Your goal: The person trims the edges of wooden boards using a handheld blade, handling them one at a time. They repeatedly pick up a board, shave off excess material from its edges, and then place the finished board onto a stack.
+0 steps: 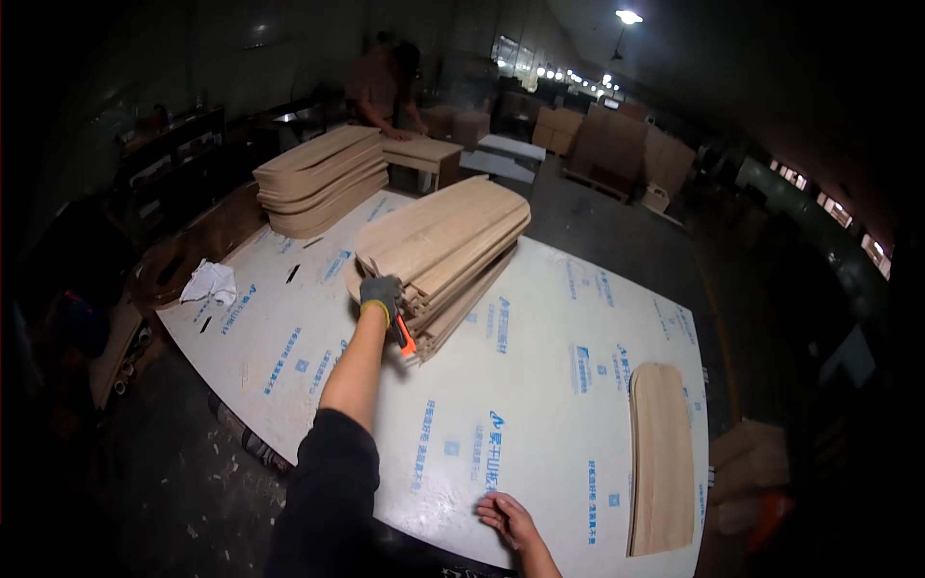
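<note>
My left hand [381, 292], in a grey glove with a yellow cuff, is closed at the near end of a stack of curved wooden boards [443, 231]. From its grip juts an orange-and-black tool handle [403, 333], beside the board ends; the tool's working end cannot be made out. Rounded at their far end, the boards lie unevenly, the upper ones turned against those below. My right hand [508, 518] is bare and hovers near the table's front edge, fingers loosely bent and apart, holding nothing.
A white printed sheet covers the table [540, 405]. Another wooden board stack [323, 178] stands at the back left, near a white cloth [209, 283]. Several boards [662, 458] lie at the right edge. Beyond, a person [385, 87] works at a small wooden table [421, 151].
</note>
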`<action>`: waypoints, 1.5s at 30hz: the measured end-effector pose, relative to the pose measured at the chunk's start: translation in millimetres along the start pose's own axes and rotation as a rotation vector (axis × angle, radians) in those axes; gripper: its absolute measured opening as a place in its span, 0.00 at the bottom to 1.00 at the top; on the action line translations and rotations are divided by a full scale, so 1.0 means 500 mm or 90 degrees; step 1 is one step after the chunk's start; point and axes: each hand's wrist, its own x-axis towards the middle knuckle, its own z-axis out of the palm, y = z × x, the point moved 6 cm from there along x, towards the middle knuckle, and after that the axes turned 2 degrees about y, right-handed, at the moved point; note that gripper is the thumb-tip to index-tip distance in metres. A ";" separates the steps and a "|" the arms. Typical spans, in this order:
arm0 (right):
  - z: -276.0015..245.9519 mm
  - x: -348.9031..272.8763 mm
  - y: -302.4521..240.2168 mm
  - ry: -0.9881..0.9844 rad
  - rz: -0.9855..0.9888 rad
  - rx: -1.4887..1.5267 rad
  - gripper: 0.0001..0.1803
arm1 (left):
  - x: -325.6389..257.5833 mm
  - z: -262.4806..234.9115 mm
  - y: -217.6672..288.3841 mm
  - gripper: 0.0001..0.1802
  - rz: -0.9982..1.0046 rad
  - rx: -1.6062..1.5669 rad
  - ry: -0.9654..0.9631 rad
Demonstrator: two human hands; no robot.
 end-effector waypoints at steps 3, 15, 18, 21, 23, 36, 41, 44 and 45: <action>0.107 0.063 -0.024 -0.128 0.004 0.021 0.17 | -0.150 -0.001 0.091 0.09 0.023 -0.026 0.019; 0.555 0.337 -0.367 -0.302 -0.172 0.217 0.28 | -0.748 -0.169 -0.052 0.23 0.016 -0.098 0.062; 0.553 0.327 -0.313 -0.282 -0.202 0.143 0.25 | -0.768 -0.336 -0.136 0.19 -0.035 -0.209 0.004; 0.504 0.232 -0.232 -0.260 -0.232 0.059 0.24 | -0.875 -0.406 -0.033 0.14 0.108 0.133 0.058; 0.419 0.173 -0.186 -0.277 -0.176 -0.026 0.24 | -0.929 -0.467 -0.035 0.14 0.243 0.500 0.102; -0.068 0.041 0.014 -0.120 -0.044 -0.100 0.23 | -1.150 -0.476 -0.423 0.17 -0.026 0.202 0.030; -0.124 -0.009 -0.112 -0.073 -0.099 -1.075 0.32 | -1.211 -0.340 -0.411 0.32 -0.109 0.680 -0.054; -0.036 -0.118 -0.167 0.008 -0.214 -1.042 0.23 | -1.242 -0.376 -0.416 0.18 -0.250 0.330 0.012; -0.009 -0.130 -0.117 -0.124 -0.311 -0.966 0.23 | -1.271 -0.429 -0.450 0.14 -0.283 0.162 0.127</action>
